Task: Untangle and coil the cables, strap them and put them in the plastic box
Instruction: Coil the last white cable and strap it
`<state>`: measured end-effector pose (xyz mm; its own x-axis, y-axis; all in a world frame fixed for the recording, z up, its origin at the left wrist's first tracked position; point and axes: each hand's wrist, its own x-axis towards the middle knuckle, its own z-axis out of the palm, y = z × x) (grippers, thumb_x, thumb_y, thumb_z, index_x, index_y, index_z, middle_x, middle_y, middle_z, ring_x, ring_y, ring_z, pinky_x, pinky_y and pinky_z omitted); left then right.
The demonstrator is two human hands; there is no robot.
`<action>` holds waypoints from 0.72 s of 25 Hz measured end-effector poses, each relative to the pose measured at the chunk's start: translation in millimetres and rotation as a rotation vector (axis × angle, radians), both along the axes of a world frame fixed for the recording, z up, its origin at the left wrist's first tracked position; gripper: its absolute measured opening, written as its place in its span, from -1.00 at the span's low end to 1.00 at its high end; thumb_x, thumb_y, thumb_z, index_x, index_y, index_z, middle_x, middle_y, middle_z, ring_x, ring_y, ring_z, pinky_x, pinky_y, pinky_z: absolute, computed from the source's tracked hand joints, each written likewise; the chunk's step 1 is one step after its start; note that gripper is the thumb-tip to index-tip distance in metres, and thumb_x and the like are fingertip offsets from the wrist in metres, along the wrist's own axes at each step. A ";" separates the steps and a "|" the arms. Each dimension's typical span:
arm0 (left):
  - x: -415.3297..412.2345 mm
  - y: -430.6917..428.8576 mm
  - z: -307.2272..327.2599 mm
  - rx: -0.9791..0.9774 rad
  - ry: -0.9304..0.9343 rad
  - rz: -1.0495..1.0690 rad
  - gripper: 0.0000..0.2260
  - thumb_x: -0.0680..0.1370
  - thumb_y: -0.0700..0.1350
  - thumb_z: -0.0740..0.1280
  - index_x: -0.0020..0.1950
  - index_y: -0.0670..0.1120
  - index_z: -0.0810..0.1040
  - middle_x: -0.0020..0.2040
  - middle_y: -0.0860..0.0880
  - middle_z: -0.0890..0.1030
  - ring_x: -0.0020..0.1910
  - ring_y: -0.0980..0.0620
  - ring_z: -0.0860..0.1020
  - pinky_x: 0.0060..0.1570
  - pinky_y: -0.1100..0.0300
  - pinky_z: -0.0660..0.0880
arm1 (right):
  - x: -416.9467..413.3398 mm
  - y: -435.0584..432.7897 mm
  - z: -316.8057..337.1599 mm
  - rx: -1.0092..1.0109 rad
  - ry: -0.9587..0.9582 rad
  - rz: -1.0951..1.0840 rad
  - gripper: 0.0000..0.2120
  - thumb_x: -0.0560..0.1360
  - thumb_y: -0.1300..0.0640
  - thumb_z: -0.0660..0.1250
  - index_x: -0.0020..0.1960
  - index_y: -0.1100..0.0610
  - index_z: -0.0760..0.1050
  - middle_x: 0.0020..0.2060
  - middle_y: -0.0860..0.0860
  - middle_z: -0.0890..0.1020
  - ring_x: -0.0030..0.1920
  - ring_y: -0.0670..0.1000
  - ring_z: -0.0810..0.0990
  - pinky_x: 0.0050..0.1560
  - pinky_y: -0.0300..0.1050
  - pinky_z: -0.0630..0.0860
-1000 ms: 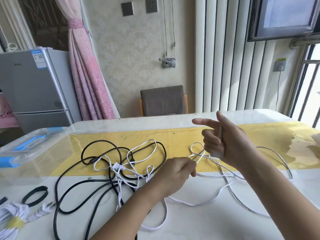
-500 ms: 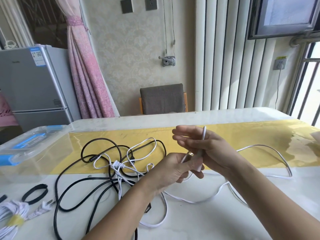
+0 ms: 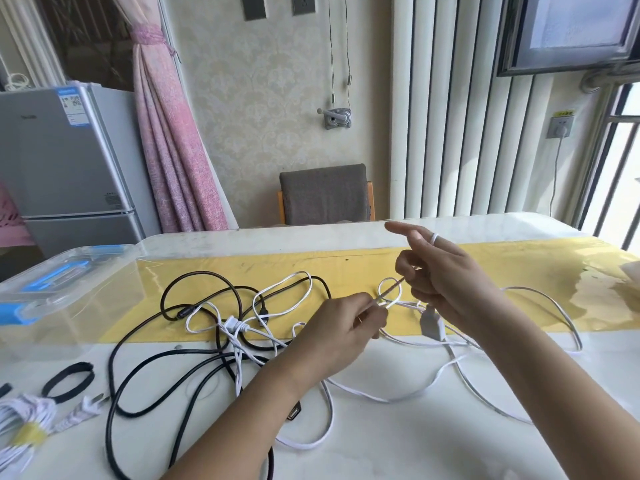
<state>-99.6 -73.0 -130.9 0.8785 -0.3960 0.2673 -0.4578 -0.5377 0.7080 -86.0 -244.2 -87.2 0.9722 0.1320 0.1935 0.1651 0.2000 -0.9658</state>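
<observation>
Bright daylight from the right window [image 3: 623, 174], glare, wide-angle edge bending.

Showing white on the flat cable [image 3: 377, 398], black on the round cable [image 3: 199, 274], yellow on the table runner [image 3: 363, 268], pink on the curtain [image 3: 173, 150], blue on the clips of the clear plastic box [image 3: 86, 289], pale floral pattern on the wallpaper [image 3: 270, 98].

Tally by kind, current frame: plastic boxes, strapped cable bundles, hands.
plastic box: 1
strapped white bundle: 1
hands: 2, left hand and right hand, both holding the white cable
Total: 4
</observation>
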 end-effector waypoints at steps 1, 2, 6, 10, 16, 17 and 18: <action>-1.2 -0.5 -0.5 0.026 -0.033 -0.016 -0.79 0.63 -0.05 0.20 -0.14 -0.07 0.54 -0.28 0.00 0.59 -0.40 0.17 0.44 -0.36 0.29 0.31 | 2.2 -1.3 -1.8 -0.030 -0.016 -0.070 -0.71 0.66 0.13 0.05 0.27 0.09 0.46 -0.42 0.03 0.47 -0.56 -0.10 0.12 -0.55 -0.30 0.11; -3.3 -3.2 -1.7 0.073 -0.060 -0.046 -0.78 0.64 -0.06 0.17 -0.13 -0.06 0.53 -0.32 -0.04 0.57 -0.41 0.12 0.42 -0.36 0.21 0.32 | 3.7 -1.8 -3.8 -0.038 -0.019 -0.128 -0.72 0.66 0.19 0.05 0.27 0.11 0.46 -0.34 0.05 0.56 -0.56 -0.10 0.18 -0.55 -0.31 0.17; -11.6 -19.8 -12.3 0.241 -0.106 -0.143 -0.78 0.64 -0.08 0.14 -0.10 -0.07 0.53 -0.47 0.02 0.38 -0.45 0.06 0.35 -0.36 0.12 0.21 | 8.1 4.3 -10.3 0.013 -0.042 -0.105 -0.57 0.57 0.47 0.02 0.22 0.12 0.50 0.15 0.05 0.60 0.04 -0.08 0.60 0.09 -0.24 0.53; -15.1 -13.6 -3.5 0.123 -0.129 -0.162 -0.77 0.61 -0.08 0.20 -0.22 -0.06 0.51 -0.52 0.06 0.39 -0.49 0.12 0.33 -0.43 0.28 0.20 | 7.8 4.8 -16.6 -0.468 -0.279 -0.131 -0.46 0.54 0.48 0.05 0.21 -0.05 0.53 0.24 -0.21 0.54 0.31 -0.29 0.37 0.34 -0.36 0.22; -16.9 7.2 23.4 -0.330 -0.230 -0.139 -0.74 0.58 -0.09 0.24 -0.32 -0.04 0.44 -0.52 0.11 0.39 -0.50 0.19 0.31 -0.42 0.29 0.23 | -2.2 21.9 -27.1 -0.394 -0.148 0.185 -0.74 0.65 0.10 0.03 0.15 0.16 0.46 -0.40 -0.11 0.57 -0.42 -0.02 0.44 -0.30 -0.16 0.39; -14.6 9.9 25.2 -0.353 -0.235 -0.113 -0.75 0.58 -0.13 0.25 -0.31 -0.07 0.47 -0.54 0.15 0.39 -0.52 0.23 0.31 -0.42 0.37 0.23 | -4.2 24.2 -25.1 -0.408 -0.086 0.216 -0.64 0.64 -0.04 0.00 0.02 0.19 0.45 -0.47 -0.08 0.54 -0.50 -0.02 0.30 -0.40 -0.15 0.26; -10.4 13.1 25.8 -0.377 -0.238 -0.078 -0.77 0.58 -0.15 0.28 -0.29 -0.10 0.51 -0.53 0.17 0.42 -0.51 0.25 0.34 -0.41 0.41 0.26 | -6.1 26.3 -22.8 -0.427 -0.036 0.245 -0.51 0.60 -0.17 -0.04 -0.07 0.22 0.44 -0.49 -0.02 0.52 -0.52 -0.03 0.19 -0.43 -0.17 0.14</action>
<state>-110.1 -59.9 -105.1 0.7463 -0.2949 0.5967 -0.6607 -0.2199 0.7177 -92.1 -217.9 -110.0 0.8965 0.4304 0.1056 0.1978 -0.1756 -0.9644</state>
